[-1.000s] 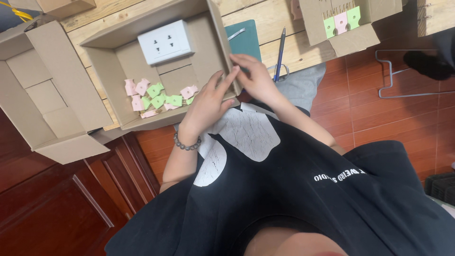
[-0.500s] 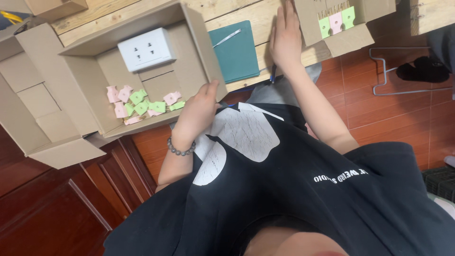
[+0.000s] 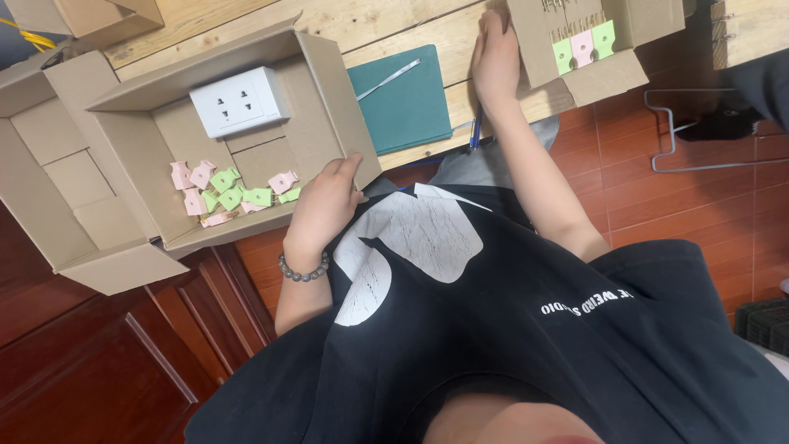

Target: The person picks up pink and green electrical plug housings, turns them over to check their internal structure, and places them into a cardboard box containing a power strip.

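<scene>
box [image 3: 329,90]: matt cardboard | socket plate [image 3: 239,101]: glossy plastic | table [image 3: 427,25]: rough wood

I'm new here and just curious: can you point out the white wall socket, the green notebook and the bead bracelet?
white wall socket [image 3: 239,101], head view, middle of its face.
green notebook [image 3: 403,103], head view, bare cover.
bead bracelet [image 3: 302,271], head view, beads at the wrist.

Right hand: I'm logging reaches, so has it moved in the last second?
Yes. The right hand went rightward, from beside the left hand, past the teal notebook, to the small cardboard box on its right.
</scene>
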